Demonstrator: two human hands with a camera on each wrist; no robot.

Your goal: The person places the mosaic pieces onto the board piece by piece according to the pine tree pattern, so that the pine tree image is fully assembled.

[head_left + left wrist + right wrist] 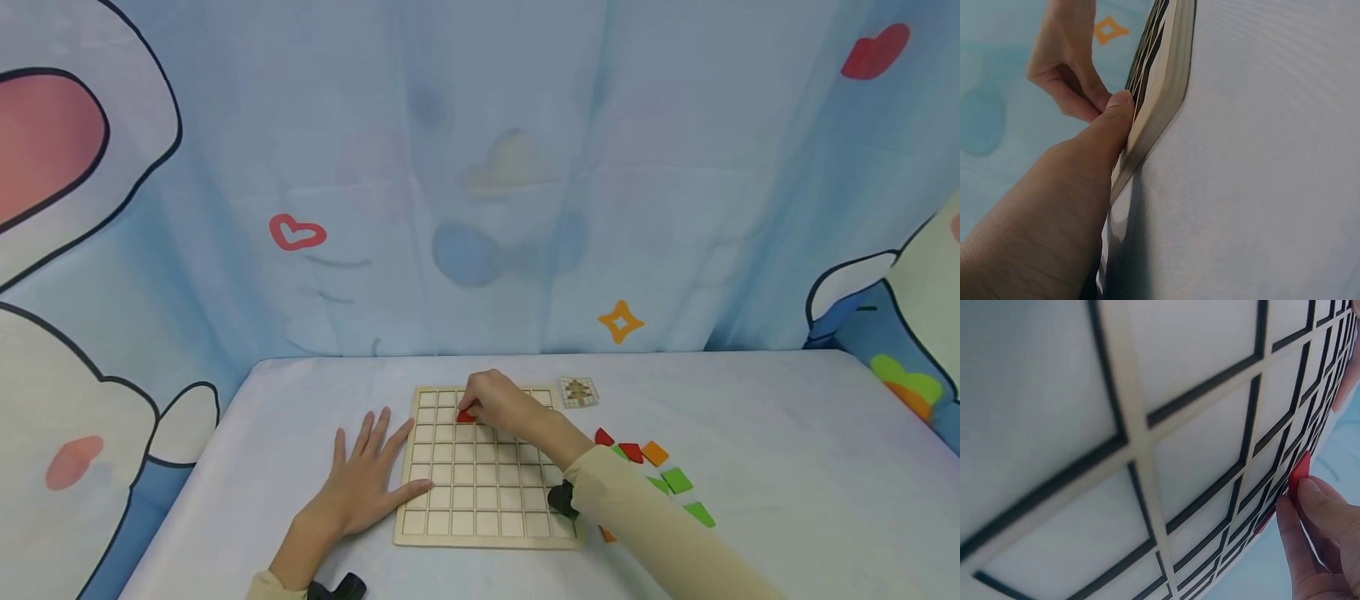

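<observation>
A wooden grid board [487, 542] with many square cells lies on the white table. Over its far rows, my right hand [501, 407] pinches a small red tile [1299, 473] between thumb and fingers, just at the grid. Another bit of red [1265, 522] shows at the grid below those fingertips; how it sits is hard to tell. In the head view red [466, 416] peeks out under the hand. My left hand [360, 487] lies with fingers spread along the board's left side, its thumb [1119, 103] resting over the edge.
Right of the board lie loose red [632, 452], orange [655, 453] and green tiles [677, 480], some hidden by the right sleeve [645, 508]. A small picture card [578, 392] with a tree-like pattern sits by the board's far right corner. A patterned curtain [480, 250] hangs behind the table.
</observation>
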